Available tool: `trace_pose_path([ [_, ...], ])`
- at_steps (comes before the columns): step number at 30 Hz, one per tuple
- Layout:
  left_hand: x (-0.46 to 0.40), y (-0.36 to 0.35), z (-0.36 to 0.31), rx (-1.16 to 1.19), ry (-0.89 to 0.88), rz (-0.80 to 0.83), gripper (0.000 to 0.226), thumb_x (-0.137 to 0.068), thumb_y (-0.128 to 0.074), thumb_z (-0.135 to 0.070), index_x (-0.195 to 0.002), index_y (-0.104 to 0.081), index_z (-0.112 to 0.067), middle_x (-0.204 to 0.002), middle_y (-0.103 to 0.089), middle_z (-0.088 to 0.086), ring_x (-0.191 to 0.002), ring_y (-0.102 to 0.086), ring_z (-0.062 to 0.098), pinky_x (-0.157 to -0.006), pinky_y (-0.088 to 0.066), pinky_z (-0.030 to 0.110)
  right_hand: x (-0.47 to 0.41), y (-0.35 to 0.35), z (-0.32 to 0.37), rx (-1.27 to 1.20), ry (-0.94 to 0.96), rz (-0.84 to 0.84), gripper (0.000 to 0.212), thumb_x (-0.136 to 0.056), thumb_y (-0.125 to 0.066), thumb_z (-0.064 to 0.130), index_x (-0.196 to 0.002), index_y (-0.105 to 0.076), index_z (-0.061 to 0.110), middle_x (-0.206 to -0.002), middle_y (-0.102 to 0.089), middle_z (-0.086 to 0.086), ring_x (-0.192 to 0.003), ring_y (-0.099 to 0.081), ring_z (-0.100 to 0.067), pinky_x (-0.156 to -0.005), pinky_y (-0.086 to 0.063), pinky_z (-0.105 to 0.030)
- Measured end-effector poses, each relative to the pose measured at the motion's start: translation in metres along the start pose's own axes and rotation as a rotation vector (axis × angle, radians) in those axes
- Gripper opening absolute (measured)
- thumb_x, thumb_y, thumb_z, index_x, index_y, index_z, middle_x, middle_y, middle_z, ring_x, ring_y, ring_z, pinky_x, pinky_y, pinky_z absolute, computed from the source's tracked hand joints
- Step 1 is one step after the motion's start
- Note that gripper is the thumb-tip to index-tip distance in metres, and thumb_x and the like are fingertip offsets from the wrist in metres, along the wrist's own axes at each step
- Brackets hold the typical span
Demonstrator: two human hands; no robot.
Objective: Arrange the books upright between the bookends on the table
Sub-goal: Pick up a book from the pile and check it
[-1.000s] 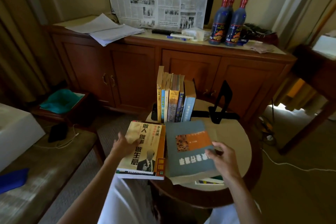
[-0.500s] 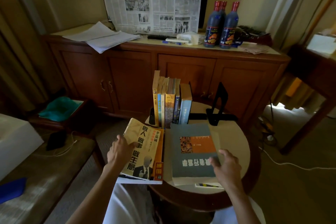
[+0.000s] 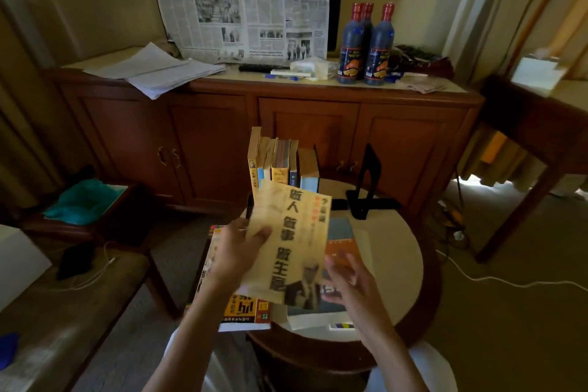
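My left hand (image 3: 237, 256) grips the left edge of a yellow book (image 3: 292, 245) with large black characters, lifted and tilted above the round table (image 3: 397, 264). My right hand (image 3: 348, 280) hovers with fingers spread at the book's lower right corner; whether it touches the book is unclear. Beneath lie a grey-blue book (image 3: 342, 232) with an orange patch and another yellow-orange book (image 3: 245, 312) overhanging the table's left edge. Several books (image 3: 283, 165) stand upright at the back of the table. A black bookend (image 3: 367, 181) stands apart to their right.
Behind the table runs a wooden cabinet (image 3: 270, 124) carrying loose papers (image 3: 159, 70), dark bottles (image 3: 366, 44) and a hanging newspaper (image 3: 245, 0). A bench (image 3: 73, 305) with a cable sits at left. A white cord (image 3: 496, 280) crosses the floor at right.
My left hand has lifted the yellow book off the pile and swung it right and up. A second yellow-orange book shows underneath. My right hand left the grey-blue book and moved toward the raised one.
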State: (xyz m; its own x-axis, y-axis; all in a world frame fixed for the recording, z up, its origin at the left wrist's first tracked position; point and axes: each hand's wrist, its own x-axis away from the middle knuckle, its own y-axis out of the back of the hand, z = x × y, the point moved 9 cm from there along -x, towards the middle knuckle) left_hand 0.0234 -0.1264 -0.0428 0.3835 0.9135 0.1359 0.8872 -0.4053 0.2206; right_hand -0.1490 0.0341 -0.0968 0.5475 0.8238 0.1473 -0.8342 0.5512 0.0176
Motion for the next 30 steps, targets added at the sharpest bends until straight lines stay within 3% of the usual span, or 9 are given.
trace_pose_path([
  [4,0.0,-0.061,0.026,-0.072,0.055,0.169,0.005,-0.094,-0.065,-0.021,-0.093,-0.064,-0.017,-0.092,-0.074,0.003,-0.073,-0.071,0.007,-0.063,-0.06,0.027,-0.01,0.029,-0.005,-0.119,-0.025,-0.182,0.024,-0.09,-0.067,0.008,-0.114,-0.064,0.01,-0.097,-0.076,-0.006,-0.093,-0.073,-0.026,-0.081,-0.06,-0.045],
  [8,-0.009,-0.088,0.056,-0.25,-0.018,0.332,0.029,-0.095,-0.06,-0.04,-0.103,-0.069,-0.014,-0.1,-0.073,0.0,-0.087,-0.071,0.013,-0.081,-0.06,0.038,-0.012,0.089,-0.036,-0.219,-0.109,-0.343,0.026,-0.087,-0.07,0.01,-0.113,-0.068,0.009,-0.098,-0.075,-0.016,-0.093,-0.072,-0.034,-0.085,-0.057,-0.057],
  [11,-0.036,-0.046,0.076,-0.629,-0.034,0.104,0.061,-0.086,-0.051,-0.07,-0.126,-0.057,-0.025,-0.125,-0.062,0.002,-0.111,-0.06,0.021,-0.094,-0.053,0.039,-0.018,0.144,-0.06,-0.249,-0.19,-0.488,0.046,-0.086,-0.071,0.011,-0.13,-0.057,0.016,-0.111,-0.067,-0.018,-0.097,-0.069,-0.033,-0.088,-0.054,-0.06],
  [14,-0.053,0.008,0.112,-0.883,0.122,-0.048,0.075,-0.088,-0.052,-0.066,-0.148,-0.032,-0.025,-0.151,-0.034,0.013,-0.138,-0.031,0.037,-0.11,-0.033,0.051,-0.033,0.185,-0.072,-0.165,-0.255,-0.463,0.044,-0.088,-0.068,0.014,-0.13,-0.057,0.015,-0.114,-0.066,-0.018,-0.101,-0.067,-0.031,-0.092,-0.052,-0.059],
  [17,-0.053,0.052,0.146,-0.912,0.272,-0.13,0.103,-0.077,-0.056,-0.078,-0.154,-0.013,-0.025,-0.156,-0.023,0.022,-0.14,-0.027,0.047,-0.114,-0.027,0.059,-0.05,0.212,-0.074,-0.016,-0.263,-0.431,0.032,-0.093,-0.063,0.011,-0.125,-0.06,0.01,-0.102,-0.07,-0.014,-0.096,-0.067,-0.027,-0.088,-0.055,-0.051],
  [20,-0.051,0.072,0.183,-0.612,0.45,-0.124,0.136,-0.05,-0.062,-0.092,-0.151,-0.012,-0.017,-0.135,-0.051,0.026,-0.108,-0.061,0.044,-0.094,-0.051,0.055,-0.068,0.232,-0.073,0.264,-0.24,-0.434,0.029,-0.096,-0.059,0.013,-0.124,-0.062,0.008,-0.097,-0.069,-0.007,-0.088,-0.066,-0.019,-0.068,-0.054,-0.031],
  [23,-0.054,0.077,0.189,-0.525,0.434,-0.087,0.112,-0.044,-0.062,-0.092,-0.121,-0.055,-0.01,-0.093,-0.072,0.01,-0.074,-0.073,0.025,-0.074,-0.061,0.041,-0.083,0.239,-0.076,0.524,-0.229,-0.388,0.023,-0.097,-0.057,0.015,-0.118,-0.063,0.009,-0.092,-0.067,-0.003,-0.079,-0.065,-0.015,-0.056,-0.049,-0.022],
  [26,-0.052,0.074,0.164,-0.55,0.376,-0.082,0.074,-0.061,-0.068,-0.077,-0.097,-0.063,-0.013,-0.08,-0.072,0.006,-0.066,-0.071,0.021,-0.067,-0.06,0.035,-0.092,0.243,-0.081,0.764,-0.252,-0.376,0.019,-0.097,-0.057,0.026,-0.111,-0.061,0.013,-0.105,-0.064,-0.011,-0.088,-0.063,-0.024,-0.052,-0.051,-0.023],
  [30,-0.043,0.086,0.121,-0.601,0.279,-0.164,0.053,-0.084,-0.068,-0.056,-0.091,-0.059,-0.004,-0.071,-0.062,0.006,-0.059,-0.062,0.019,-0.053,-0.05,0.029,-0.094,0.243,-0.076,1.051,-0.237,-0.444,0.042,-0.085,-0.071,0.039,-0.118,-0.058,0.017,-0.131,-0.049,-0.015,-0.129,-0.037,-0.037,-0.101,-0.044,-0.054],
])
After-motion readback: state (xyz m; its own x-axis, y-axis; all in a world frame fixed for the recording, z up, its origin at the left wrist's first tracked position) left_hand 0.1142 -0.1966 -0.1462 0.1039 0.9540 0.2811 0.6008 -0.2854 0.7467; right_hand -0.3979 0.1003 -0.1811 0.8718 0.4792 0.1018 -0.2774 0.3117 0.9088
